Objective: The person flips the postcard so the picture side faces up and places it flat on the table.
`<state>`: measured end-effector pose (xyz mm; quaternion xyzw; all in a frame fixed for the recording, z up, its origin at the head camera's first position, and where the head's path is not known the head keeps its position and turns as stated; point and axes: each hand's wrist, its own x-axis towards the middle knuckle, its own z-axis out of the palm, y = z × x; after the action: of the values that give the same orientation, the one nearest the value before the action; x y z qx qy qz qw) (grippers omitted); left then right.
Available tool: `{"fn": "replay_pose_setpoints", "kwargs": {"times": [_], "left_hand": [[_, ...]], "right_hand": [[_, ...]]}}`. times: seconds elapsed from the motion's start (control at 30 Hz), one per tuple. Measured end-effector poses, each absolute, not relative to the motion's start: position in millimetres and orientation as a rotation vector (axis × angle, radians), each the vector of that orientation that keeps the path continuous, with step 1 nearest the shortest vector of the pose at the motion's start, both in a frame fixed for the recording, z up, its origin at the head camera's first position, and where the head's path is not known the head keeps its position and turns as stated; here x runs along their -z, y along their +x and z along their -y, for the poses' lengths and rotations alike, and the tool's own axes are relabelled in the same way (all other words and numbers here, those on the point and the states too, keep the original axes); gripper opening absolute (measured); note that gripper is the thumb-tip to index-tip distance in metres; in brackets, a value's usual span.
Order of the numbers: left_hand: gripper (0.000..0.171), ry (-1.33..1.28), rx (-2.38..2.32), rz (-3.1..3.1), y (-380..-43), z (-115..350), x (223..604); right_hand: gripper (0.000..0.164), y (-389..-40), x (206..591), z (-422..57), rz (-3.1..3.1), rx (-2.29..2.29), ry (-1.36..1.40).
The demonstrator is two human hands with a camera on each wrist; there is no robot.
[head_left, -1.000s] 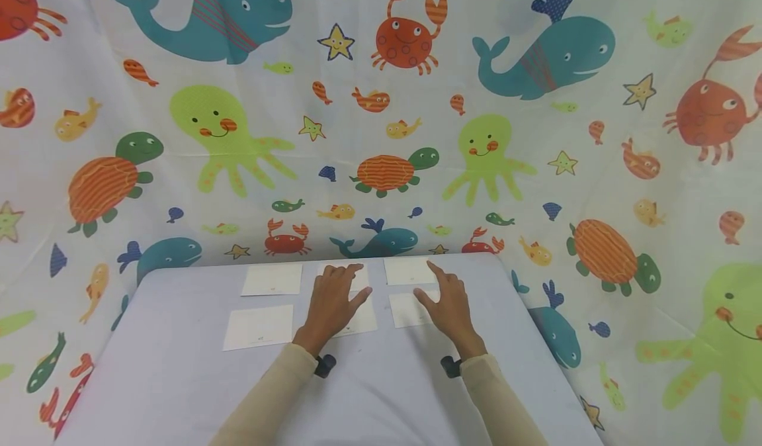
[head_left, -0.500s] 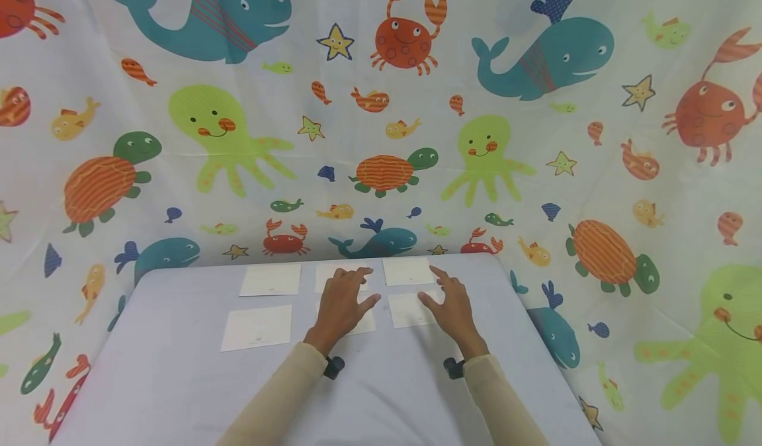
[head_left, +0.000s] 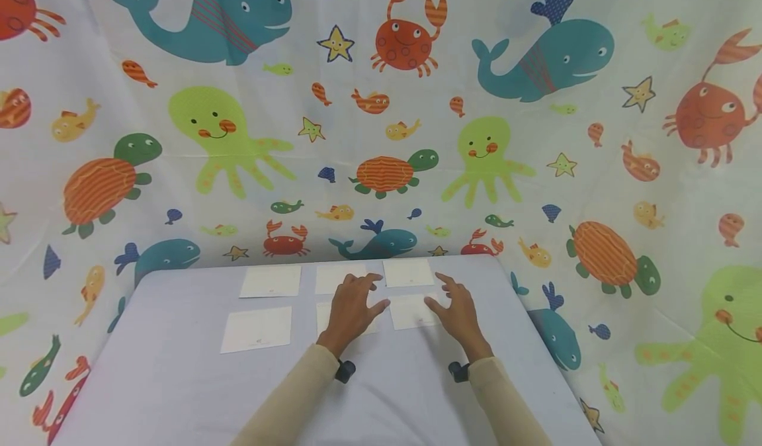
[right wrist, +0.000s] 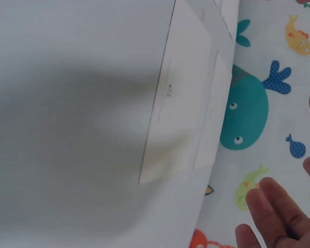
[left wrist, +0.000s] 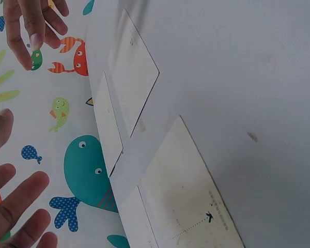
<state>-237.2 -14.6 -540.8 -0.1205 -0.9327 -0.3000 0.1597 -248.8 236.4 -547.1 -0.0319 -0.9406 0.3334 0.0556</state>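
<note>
White cards lie flat in two rows of three on the pale tablecloth. My left hand (head_left: 351, 307) hovers over the middle column, its fingers loosely bent and holding nothing. Beneath it the front middle card (head_left: 323, 315) is partly covered, while the back middle card (head_left: 332, 278) shows more. My right hand (head_left: 460, 310) is at the right edge of the front right card (head_left: 409, 312), thumb and fingers spread apart, also holding nothing. Behind that is the back right card (head_left: 409, 273). A small dark printed mark shows on a card (left wrist: 170, 160) in the left wrist view.
On the left side lie the back left card (head_left: 270, 281) and the front left card (head_left: 257, 329). A curtain (head_left: 369, 9) printed with sea animals hangs right behind the table (head_left: 167, 366). Each wrist wears a small black camera.
My left hand has moved to the right, closer to the right hand. The right hand has drifted slightly right and toward me. The cards lie where they were.
</note>
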Motion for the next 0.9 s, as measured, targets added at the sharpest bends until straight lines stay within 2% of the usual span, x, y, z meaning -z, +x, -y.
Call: {"fn": "replay_pose_setpoints", "kwargs": {"times": [0.9], "left_hand": [[0.056,-0.285,0.964,2.714,-243,-8,576]], "right_hand": [[0.073,-253,573,-247,2.904,-1.105,-0.190]]}}
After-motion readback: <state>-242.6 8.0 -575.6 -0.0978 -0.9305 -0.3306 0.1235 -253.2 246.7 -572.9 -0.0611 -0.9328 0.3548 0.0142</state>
